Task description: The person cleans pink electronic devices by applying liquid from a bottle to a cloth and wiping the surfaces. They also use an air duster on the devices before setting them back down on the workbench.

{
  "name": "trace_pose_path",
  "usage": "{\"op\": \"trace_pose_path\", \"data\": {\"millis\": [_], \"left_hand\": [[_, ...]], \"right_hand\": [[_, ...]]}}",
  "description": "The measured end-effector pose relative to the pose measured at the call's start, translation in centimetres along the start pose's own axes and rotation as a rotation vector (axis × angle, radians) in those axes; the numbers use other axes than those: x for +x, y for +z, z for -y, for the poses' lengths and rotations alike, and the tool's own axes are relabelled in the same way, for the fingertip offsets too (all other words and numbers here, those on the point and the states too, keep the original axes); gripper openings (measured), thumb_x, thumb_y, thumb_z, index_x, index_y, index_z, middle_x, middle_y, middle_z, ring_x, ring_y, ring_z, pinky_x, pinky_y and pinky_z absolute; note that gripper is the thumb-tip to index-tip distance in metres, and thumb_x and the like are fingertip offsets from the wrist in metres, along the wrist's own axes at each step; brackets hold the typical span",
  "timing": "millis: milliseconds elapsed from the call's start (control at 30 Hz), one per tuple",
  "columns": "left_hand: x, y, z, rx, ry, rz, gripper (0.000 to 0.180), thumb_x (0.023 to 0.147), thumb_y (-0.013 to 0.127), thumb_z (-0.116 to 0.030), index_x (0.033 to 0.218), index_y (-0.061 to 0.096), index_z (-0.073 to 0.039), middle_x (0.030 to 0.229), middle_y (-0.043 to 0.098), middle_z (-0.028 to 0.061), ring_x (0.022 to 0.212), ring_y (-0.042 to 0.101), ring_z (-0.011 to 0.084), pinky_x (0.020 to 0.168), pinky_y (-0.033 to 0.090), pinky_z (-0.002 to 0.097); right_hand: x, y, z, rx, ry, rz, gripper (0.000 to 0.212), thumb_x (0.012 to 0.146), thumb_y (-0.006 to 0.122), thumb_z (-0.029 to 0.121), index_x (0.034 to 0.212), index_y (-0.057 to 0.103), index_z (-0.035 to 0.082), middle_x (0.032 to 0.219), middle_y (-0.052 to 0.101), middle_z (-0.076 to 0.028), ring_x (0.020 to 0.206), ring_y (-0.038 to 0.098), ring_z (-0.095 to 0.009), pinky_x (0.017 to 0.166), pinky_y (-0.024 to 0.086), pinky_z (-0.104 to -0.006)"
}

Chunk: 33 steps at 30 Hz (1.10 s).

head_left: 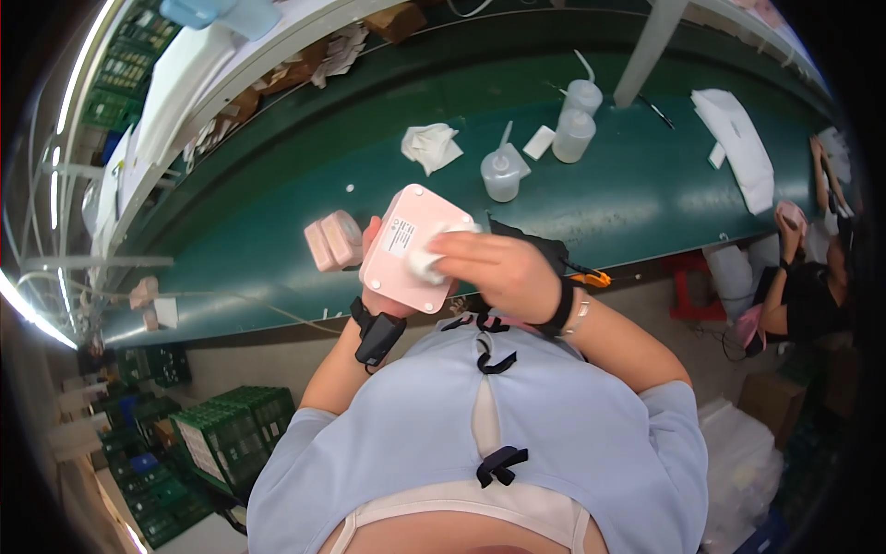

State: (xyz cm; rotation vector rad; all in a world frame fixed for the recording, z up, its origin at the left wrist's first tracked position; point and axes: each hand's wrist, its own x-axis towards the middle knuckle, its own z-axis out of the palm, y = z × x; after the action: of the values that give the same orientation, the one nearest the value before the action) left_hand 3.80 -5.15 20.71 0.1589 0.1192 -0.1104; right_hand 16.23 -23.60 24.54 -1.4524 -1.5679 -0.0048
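Observation:
A pink square device (392, 270) with rounded corners, small round feet and a white label faces up in front of me. My left hand (377, 297) grips it from beneath and along its left edge, with most of the fingers hidden behind it. Pressed onto its surface is a white cloth (425, 262), pinched under the fingers of my right hand (494, 270). Just left of the device, two more pink pieces (333, 241) rest side by side on the green table (268, 222).
Clear squeeze bottles (502, 173) stand beyond my hands, near a crumpled white cloth (431, 148). An orange-handled tool (591, 277) lies at the table's near edge by a black cloth (531, 247). At far right, a co-worker (803, 295) holds a pink piece. Green crates (235, 429) are stacked lower left.

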Motion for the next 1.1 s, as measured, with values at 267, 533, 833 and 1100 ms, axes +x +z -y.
{"op": "trace_pose_path", "data": {"millis": [267,533,833,1100], "left_hand": [[-1.6,-2.8,-3.7,-0.066,0.086,-0.226,0.069,0.092,0.047,-0.057,0.139,0.047,-0.006,0.14,0.047,0.0204,0.123,0.05,0.0368,0.104,0.043,0.0482],[-3.4,-4.3,-4.2,-0.637,0.171,-0.466,0.072,0.086,0.056,-0.056,0.139,0.048,-0.006,0.139,0.043,0.0212,0.127,0.043,0.0367,0.1,0.042,0.0477],[-4.9,-5.0,-1.8,-0.421,0.103,-0.226,0.096,0.067,0.068,-0.069,0.14,0.046,-0.011,0.136,0.044,0.019,0.118,0.046,0.0361,0.095,0.041,0.0492],[-9.3,-4.2,-1.2,0.188,0.361,-0.453,0.099,0.063,0.083,-0.047,0.144,0.039,-0.011,0.132,0.049,0.0162,0.119,0.049,0.0315,0.097,0.041,0.0466]], "right_hand": [[-6.4,5.2,-4.0,0.16,0.268,0.123,0.023,0.08,0.061,-0.001,0.1,0.07,0.004,0.116,0.067,-0.012,0.109,0.065,-0.026,0.087,0.054,-0.0326],[-17.7,13.7,-10.1,0.509,1.177,-0.514,0.039,0.09,0.06,0.004,0.129,0.054,0.007,0.11,0.066,-0.007,0.093,0.068,-0.026,0.076,0.054,-0.033],[-31.9,8.6,-12.6,0.896,1.741,-1.06,0.023,0.093,0.066,0.03,0.104,0.063,0.009,0.087,0.067,-0.003,0.074,0.065,-0.018,0.068,0.05,-0.0294],[-32.0,6.5,-11.3,0.352,1.361,-1.056,0.026,0.093,0.067,0.02,0.115,0.059,0.007,0.094,0.064,0.0,0.078,0.058,-0.007,0.07,0.049,-0.0211]]}}
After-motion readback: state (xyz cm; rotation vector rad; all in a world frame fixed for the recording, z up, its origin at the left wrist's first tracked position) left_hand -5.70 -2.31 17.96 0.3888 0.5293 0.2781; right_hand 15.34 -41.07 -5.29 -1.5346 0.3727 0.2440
